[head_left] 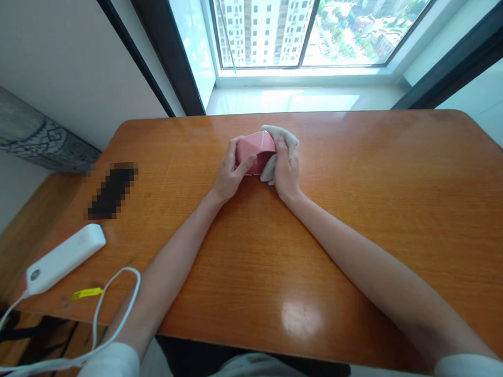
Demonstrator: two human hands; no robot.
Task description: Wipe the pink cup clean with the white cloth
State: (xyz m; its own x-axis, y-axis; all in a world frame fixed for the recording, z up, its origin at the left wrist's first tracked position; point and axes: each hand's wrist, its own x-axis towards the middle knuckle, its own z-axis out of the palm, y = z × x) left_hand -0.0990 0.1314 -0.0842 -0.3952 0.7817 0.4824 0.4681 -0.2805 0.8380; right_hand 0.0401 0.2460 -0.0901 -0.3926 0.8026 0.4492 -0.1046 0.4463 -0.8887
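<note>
Near the far middle of the wooden table (246, 250), a small pink faceted object (256, 146) is held between my two hands; its kind is hard to tell, though it looks hollow like a bowl or pot. My left hand (229, 170) grips its left side, thumb across the near face. On the other side, my right hand (287, 170) is closed on a light grey cloth (290, 140), which is pressed against the right of the pink thing. Part of the cloth hangs down below its right edge. The fingers behind the cloth are hidden.
A white power strip (66, 257) lies at the table's left, its white cable (136, 279) looping by my left forearm with a yellow tag (87, 293). Beyond it is a dark pixelated patch (113, 190). A window (298, 28) stands past the far edge.
</note>
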